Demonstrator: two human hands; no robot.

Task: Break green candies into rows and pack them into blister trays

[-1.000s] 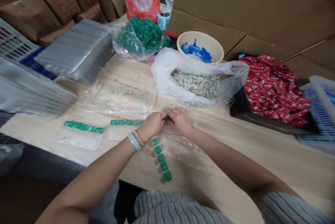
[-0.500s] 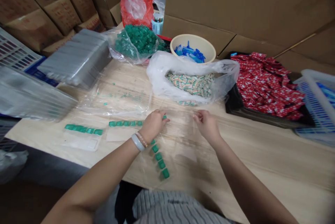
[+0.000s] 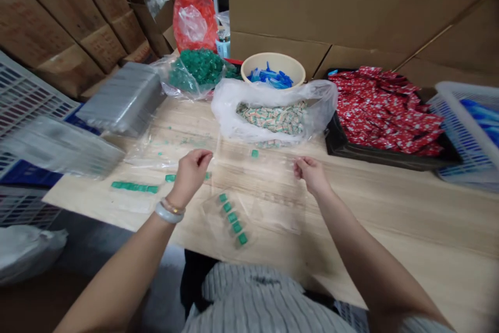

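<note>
My right hand (image 3: 312,174) is closed in a pinch at the right edge of a clear plastic bag (image 3: 278,192). A lone green square piece (image 3: 254,153) lies near the bag's top edge. To the left, my left hand (image 3: 191,172) has its thumb and fingers pinched together above the table; what is between them, if anything, I cannot make out. A slanting row of green pieces (image 3: 233,217) rests on clear plastic between my forearms. Behind my left hand, another row of green pieces (image 3: 170,178) is partly hidden. Farther left lies a third green row (image 3: 134,187).
Along the back stand a heap of green pieces (image 3: 198,69), a cream bowl (image 3: 300,70) of blue items, an open white bag (image 3: 226,109) of small striped pieces, and a black tray (image 3: 393,157) of red packets. Stacked plastic sleeves (image 3: 120,96) lie left.
My left hand has moved left, away from the slanting row. A lone green piece now shows between my hands. My right hand stays pinched at the plastic, and the view has shifted slightly.
</note>
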